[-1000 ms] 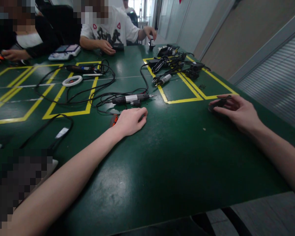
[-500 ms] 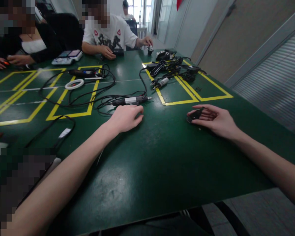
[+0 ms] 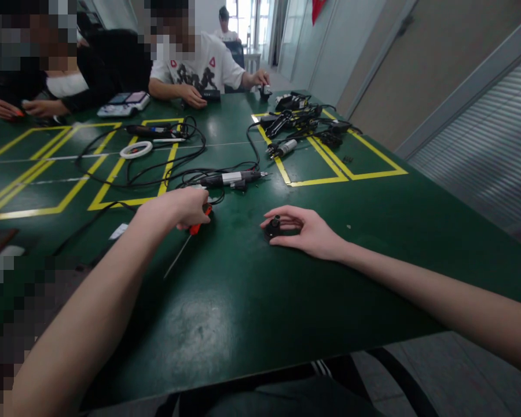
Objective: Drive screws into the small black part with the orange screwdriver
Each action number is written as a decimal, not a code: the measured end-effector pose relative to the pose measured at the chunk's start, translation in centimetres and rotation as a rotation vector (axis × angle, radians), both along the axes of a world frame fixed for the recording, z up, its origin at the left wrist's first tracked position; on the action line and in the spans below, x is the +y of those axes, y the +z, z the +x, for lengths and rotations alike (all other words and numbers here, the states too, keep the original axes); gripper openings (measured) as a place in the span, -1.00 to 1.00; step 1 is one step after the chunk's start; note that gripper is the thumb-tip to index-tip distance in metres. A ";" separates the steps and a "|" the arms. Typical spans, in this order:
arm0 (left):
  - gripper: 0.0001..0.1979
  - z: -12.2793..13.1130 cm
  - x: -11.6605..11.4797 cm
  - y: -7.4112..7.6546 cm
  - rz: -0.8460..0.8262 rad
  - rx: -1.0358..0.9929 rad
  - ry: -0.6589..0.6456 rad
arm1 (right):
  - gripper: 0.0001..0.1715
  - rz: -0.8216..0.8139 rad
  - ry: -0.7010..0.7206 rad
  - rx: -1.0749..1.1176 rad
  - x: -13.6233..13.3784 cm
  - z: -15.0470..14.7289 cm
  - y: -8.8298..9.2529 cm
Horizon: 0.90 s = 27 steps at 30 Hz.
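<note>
My left hand [image 3: 180, 208] is closed on the red handle of a screwdriver [image 3: 198, 227]. Its thin metal shaft slants down to the left, close to the green table. To the right, my right hand [image 3: 306, 233] pinches a small black round part [image 3: 271, 230] with a short upright stub between thumb and fingers, low over the tabletop. Just beyond my hands lies a grey and black pen-shaped power tool [image 3: 232, 178] with a metal tip, and a small black piece [image 3: 239, 186] lies against its near side.
Yellow tape [image 3: 316, 180] marks rectangles on the table. Black cables and devices [image 3: 301, 119] pile up at the back right, with a silver-bodied tool [image 3: 285, 148] nearby. A white ring [image 3: 136, 150] lies left. Two people sit across the table, handling small items.
My left hand has moved left and now grips the screwdriver by its handle. My right hand has brought the black part leftward, in front of the power tool.
</note>
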State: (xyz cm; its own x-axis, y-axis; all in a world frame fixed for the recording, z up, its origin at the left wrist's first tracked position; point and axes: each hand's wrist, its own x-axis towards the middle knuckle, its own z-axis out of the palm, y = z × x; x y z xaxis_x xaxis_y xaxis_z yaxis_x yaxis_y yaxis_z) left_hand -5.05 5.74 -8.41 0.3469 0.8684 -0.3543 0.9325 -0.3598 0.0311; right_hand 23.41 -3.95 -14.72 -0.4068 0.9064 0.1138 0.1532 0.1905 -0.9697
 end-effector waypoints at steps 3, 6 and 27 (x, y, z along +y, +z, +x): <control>-0.75 0.6 -0.6 0.8 -0.048 -0.015 -0.039 | -0.47 0.015 0.068 -0.011 0.0 -2.0 -0.1; -0.71 1.1 -1.3 2.5 -0.181 -0.146 -0.065 | -0.46 0.028 0.107 0.004 0.0 -3.5 -0.4; -0.60 4.7 -9.0 7.7 0.127 -1.307 -0.428 | -0.59 0.406 0.126 0.240 -1.0 -3.6 5.6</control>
